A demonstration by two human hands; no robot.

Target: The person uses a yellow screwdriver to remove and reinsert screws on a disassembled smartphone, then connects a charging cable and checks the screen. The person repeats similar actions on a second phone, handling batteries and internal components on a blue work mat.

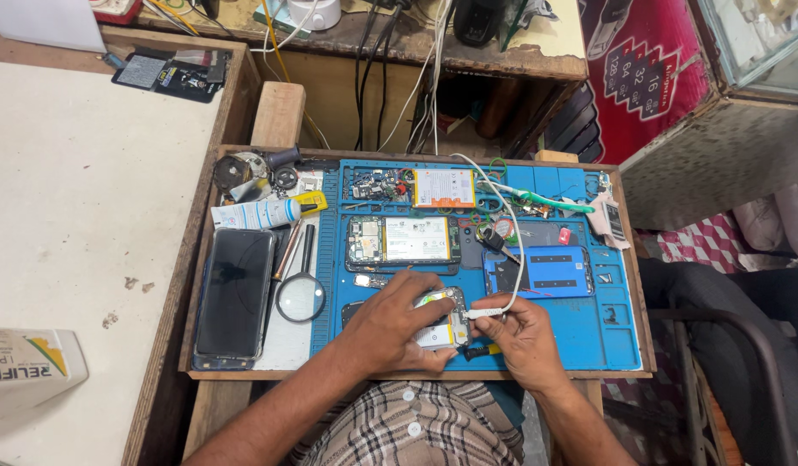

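White cable plug in right grip, against opened phone.

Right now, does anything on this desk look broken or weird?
Yes. The phone under the left hand lies open with its insides showing, as does another opened phone on the blue mat. The wooden shelf edge behind is chipped.

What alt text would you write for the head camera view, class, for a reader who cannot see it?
A left hand holds an opened phone flat on a blue repair mat, and the right hand holds a white cable plug at its edge. Other opened phones, a magnifying glass and a dark phone lie around.
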